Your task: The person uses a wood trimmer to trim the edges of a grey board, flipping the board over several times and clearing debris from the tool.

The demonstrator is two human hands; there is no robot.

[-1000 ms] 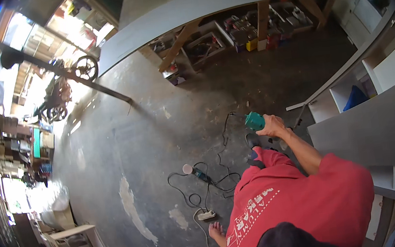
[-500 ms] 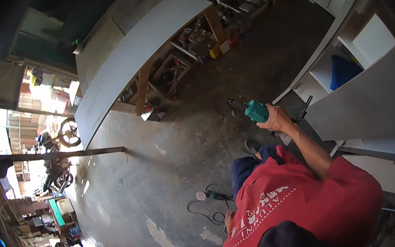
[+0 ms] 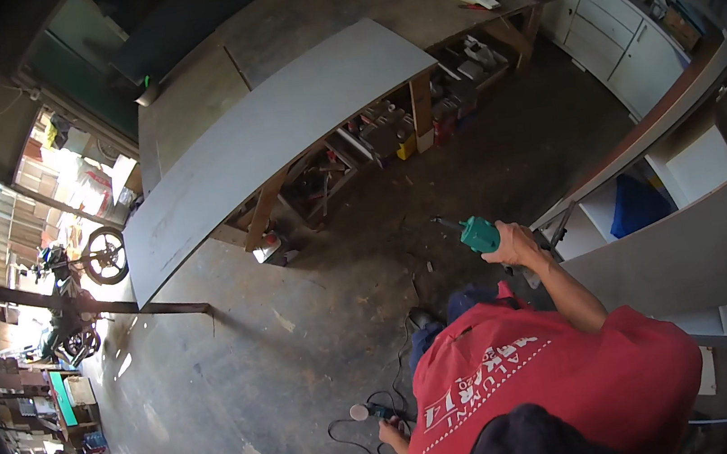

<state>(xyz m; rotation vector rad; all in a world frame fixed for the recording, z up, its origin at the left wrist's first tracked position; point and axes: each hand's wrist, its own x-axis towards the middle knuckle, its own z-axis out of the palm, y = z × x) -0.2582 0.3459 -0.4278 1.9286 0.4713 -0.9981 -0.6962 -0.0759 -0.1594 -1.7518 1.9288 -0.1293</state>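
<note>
My right hand [image 3: 515, 245] is closed around a green power drill [image 3: 479, 235]. Its dark, narrow front end points left over the concrete floor. Low beside my red shirt hangs my left hand [image 3: 393, 434], overlapping a corded power tool [image 3: 377, 412] with a pale pink round disc. That tool appears to lie on the floor, its black cord looped around it. Whether my left fingers grip anything is unclear. A dark bar [image 3: 563, 225] stands just behind my right hand, next to a grey-white cabinet [image 3: 693, 250] with open compartments.
Ahead stands a long workbench with a pale board [image 3: 280, 137] on top and bins of tools [image 3: 384, 134] beneath. A blue item [image 3: 638, 204] sits in the cabinet. White drawers [image 3: 602, 25] line the far right. A motorcycle [image 3: 74, 308] is at the left, by a dark beam [image 3: 100, 300].
My view has tilted up, bringing more of the workbench top into sight. The drill stays in my right hand. My left hand now overlaps the corded tool in the picture.
</note>
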